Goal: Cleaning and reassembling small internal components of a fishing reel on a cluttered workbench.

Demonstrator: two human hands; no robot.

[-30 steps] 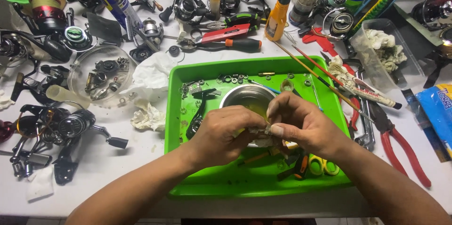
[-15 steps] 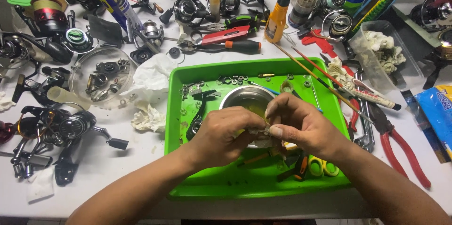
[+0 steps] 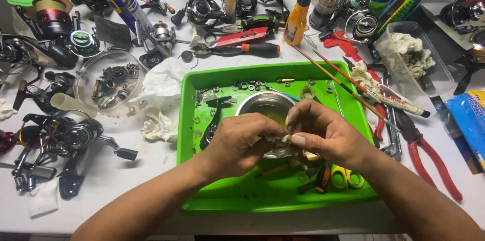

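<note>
Both hands are meeting over the green tray (image 3: 202, 205), working on a small part wrapped in a scrap of white cloth (image 3: 281, 140). The left hand (image 3: 241, 142) is curling its fingers around the bundle from one side, while the right hand (image 3: 323, 132) is pinching the cloth between thumb and forefinger — both sets of fingers are clenched on it, and the part itself is hidden inside.

Just beyond the fingers a metal bowl (image 3: 262, 103) is sitting in the tray, and past it a row of small washers and rings (image 3: 248, 86) is lying loose. Well to the left of the fingers, fishing reels (image 3: 70, 135) are lying on the bench (image 3: 126, 185); to the right, red-handled pliers (image 3: 429, 157).

Judging by the loose pieces, the cleaning looks midway — many parts are still waiting unassembled.
</note>
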